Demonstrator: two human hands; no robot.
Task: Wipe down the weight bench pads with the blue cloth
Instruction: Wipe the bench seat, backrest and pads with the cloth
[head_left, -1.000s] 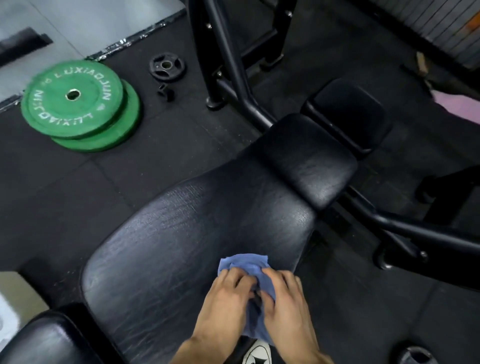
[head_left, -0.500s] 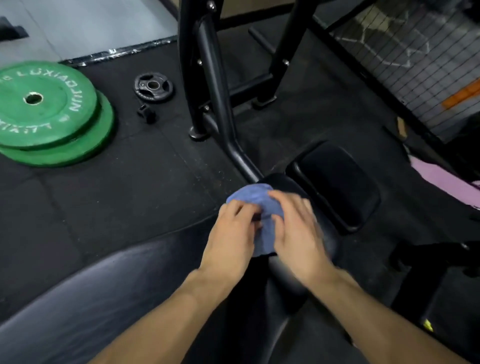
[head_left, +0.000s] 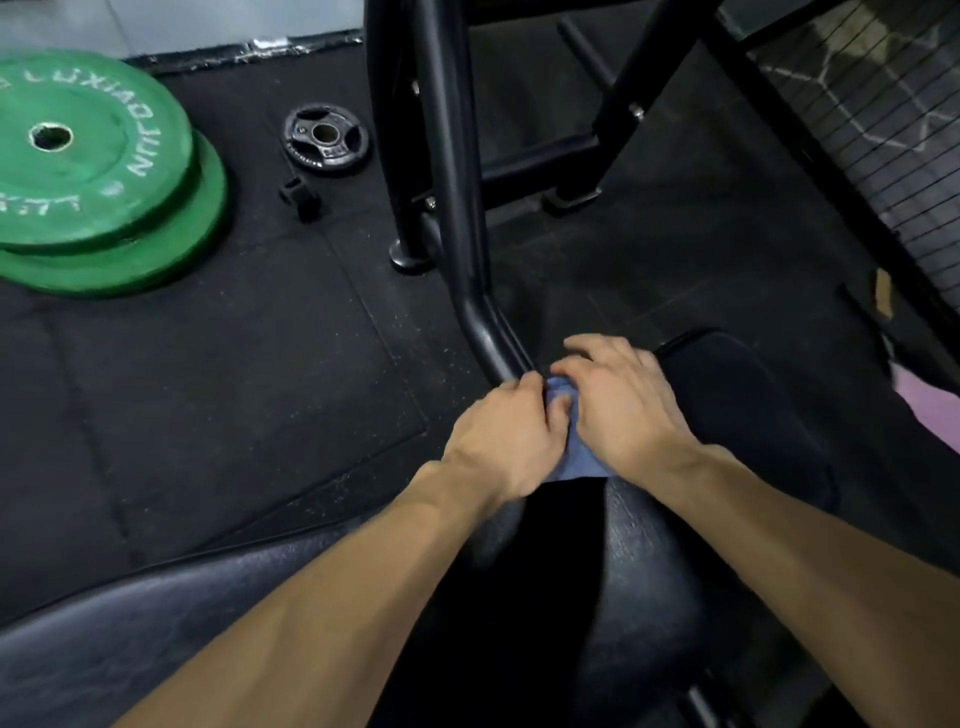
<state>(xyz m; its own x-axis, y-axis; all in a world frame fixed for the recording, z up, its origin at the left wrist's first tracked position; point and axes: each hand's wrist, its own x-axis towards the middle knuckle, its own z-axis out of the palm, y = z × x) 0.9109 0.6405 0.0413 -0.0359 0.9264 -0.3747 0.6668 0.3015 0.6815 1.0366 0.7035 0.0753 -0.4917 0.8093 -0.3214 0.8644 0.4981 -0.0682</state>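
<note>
Your left hand (head_left: 506, 431) and right hand (head_left: 621, 410) both have their fingers (head_left: 558, 410) clamped on the blue cloth (head_left: 576, 457), bunched between them at the far end of the bench pad (head_left: 654, 561). It's soft, light and limp, so press it flat under your fingers rather than pinching a corner. Most of it is hidden under your hands, and the pad below your wrists is lost in shadow.

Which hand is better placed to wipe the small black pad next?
Probably the right hand: it lies on the blue cloth right beside the small black pad; the left hand is farther away.
</note>
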